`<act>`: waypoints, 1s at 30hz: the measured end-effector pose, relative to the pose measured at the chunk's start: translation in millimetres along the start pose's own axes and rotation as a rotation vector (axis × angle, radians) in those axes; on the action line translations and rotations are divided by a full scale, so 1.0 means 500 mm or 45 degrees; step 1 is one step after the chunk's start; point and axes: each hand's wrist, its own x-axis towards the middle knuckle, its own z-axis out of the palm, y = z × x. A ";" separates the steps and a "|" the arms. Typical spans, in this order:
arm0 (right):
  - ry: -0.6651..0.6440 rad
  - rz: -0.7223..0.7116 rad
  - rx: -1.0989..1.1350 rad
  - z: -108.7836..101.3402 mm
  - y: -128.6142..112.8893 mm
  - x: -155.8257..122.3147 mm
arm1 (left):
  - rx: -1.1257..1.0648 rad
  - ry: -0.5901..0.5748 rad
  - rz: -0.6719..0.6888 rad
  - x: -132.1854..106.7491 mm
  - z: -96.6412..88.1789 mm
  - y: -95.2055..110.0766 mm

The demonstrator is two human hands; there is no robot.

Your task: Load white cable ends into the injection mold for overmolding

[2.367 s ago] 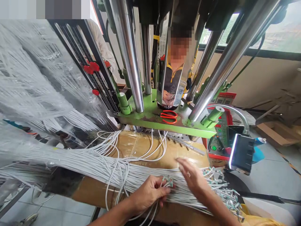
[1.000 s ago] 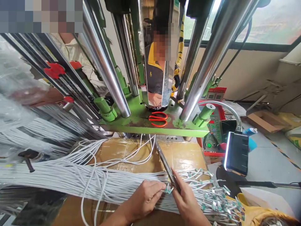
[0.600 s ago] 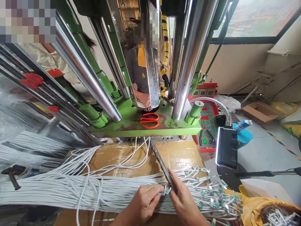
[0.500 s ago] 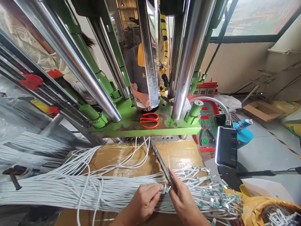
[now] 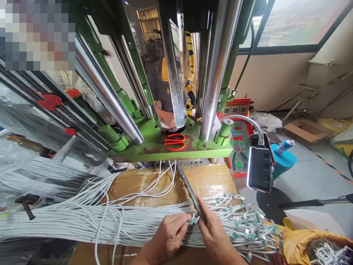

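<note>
My right hand (image 5: 213,232) grips the lower end of a long, narrow metal bar (image 5: 190,188), which slants up and left toward the green press base. At the bar's near end my left hand (image 5: 171,232) is closed, its thumb and fingertips pinching a small cable end (image 5: 192,220) with a teal and silver tip. A second such tip shows beside it, close to the bar. Under both hands runs a thick bundle of white cables (image 5: 71,222), with many teal-tipped ends (image 5: 248,230) fanned out on the right. My fingers hide part of the pinched cable.
Orange-handled scissors (image 5: 175,141) lie on the green press base (image 5: 204,152), between steel columns. Cardboard (image 5: 215,180) covers the work surface. To the right are a red control box (image 5: 239,147), a lamp (image 5: 259,167) and a yellow bag (image 5: 296,243). A hammer (image 5: 26,206) rests at left.
My view has shifted slightly, so the press and lamp sit a little differently in frame. Both hands keep nearly the same pose, with the bar and the cable end still held.
</note>
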 end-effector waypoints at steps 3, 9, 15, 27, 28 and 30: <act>-0.005 0.040 0.022 -0.003 0.001 0.000 | -0.015 -0.015 -0.027 0.003 -0.002 0.001; -0.045 0.027 -0.009 0.002 0.014 -0.003 | -0.024 -0.034 -0.044 0.007 -0.004 -0.002; -0.043 -0.011 -0.044 0.007 0.008 -0.002 | -0.056 0.000 -0.041 0.005 0.006 -0.012; -0.123 0.394 0.107 -0.006 -0.046 0.019 | -0.617 0.171 -0.838 0.029 -0.066 0.003; -0.128 0.397 0.127 -0.007 -0.045 0.019 | -0.572 0.139 -0.803 0.030 -0.066 -0.001; -0.139 0.393 0.159 -0.009 -0.045 0.019 | -0.454 0.064 -0.724 0.032 -0.063 -0.010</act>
